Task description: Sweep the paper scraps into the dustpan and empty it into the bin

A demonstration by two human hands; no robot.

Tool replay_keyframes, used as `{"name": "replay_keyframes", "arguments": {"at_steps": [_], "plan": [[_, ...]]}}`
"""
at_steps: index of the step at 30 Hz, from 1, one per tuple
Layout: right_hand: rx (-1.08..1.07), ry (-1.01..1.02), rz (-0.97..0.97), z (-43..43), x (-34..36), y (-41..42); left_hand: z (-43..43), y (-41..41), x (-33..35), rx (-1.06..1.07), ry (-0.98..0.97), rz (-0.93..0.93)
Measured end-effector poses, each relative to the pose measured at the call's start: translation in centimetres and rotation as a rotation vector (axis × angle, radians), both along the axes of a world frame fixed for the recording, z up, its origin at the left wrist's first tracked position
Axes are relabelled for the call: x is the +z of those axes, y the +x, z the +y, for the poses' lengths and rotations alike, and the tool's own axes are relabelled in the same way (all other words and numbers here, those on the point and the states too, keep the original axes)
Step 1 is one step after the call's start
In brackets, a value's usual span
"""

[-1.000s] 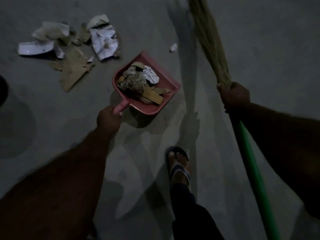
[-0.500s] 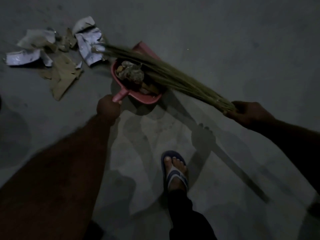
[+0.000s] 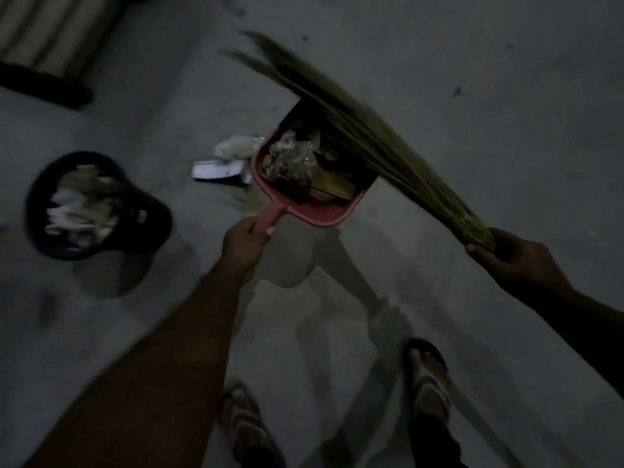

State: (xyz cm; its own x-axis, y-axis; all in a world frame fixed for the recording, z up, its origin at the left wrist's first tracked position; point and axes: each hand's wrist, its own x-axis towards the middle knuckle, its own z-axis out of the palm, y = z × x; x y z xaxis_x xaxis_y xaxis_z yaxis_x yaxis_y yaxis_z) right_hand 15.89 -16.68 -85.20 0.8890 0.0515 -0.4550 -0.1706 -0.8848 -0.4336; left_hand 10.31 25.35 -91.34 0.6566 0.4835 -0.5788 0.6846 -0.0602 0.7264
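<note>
While loaded, dustpan sat right of bin, broom bristles across its mouth. Left hand wrapped its handle, right hand clenched the broom. Loose scraps between. Best carried level, bristles pinning the load.

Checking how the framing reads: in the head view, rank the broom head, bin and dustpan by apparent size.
1. Broom head, the longest span.
2. and 3. Bin and dustpan look alike; the dustpan is lifted nearer the camera, so I won't rank them.
</note>
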Motion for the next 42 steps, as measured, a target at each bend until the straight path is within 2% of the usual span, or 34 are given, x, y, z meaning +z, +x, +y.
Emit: {"name": "replay_keyframes", "arguments": {"at_steps": [7,10,15,18,20,23,26,30,36,42], "plan": [[0.152,0.163,-0.04,18.9,4.0,0.5,16.7,-8.8,10.6,0.16,0.014,0.068],[0.223,0.232,-0.063,26.7,4.7,0.1,24.3,-12.9,14.5,0.254,0.093,0.13],[0.332,0.285,-0.085,36.9,4.7,-1.9,35.3,-17.4,20.5,0.155,0.426,0.333],[0.353,0.287,-0.103,40.0,3.6,-3.3,39.5,-18.5,22.0,0.022,0.771,0.355],[0.349,0.266,-0.077,41.1,2.8,-4.3,40.7,-18.8,21.7,-0.112,1.008,0.402],[0.356,0.222,-0.049,41.8,1.6,-5.5,40.2,-18.5,20.2,-0.151,1.163,0.437],[0.387,0.165,-0.014,42.2,0.6,-6.5,37.9,-17.8,18.8,-0.092,1.18,0.428],[0.419,0.129,0.038,42.6,-0.1,-7.5,34.6,-17.3,18.5,-0.008,1.168,0.31],[0.359,0.177,0.075,42.7,-0.4,-8.4,34.2,-17.6,20.4,0.054,1.323,0.231],[0.329,0.193,0.073,42.4,0.0,-7.6,32.7,-16.3,21.4,0.182,1.285,0.109]]}}
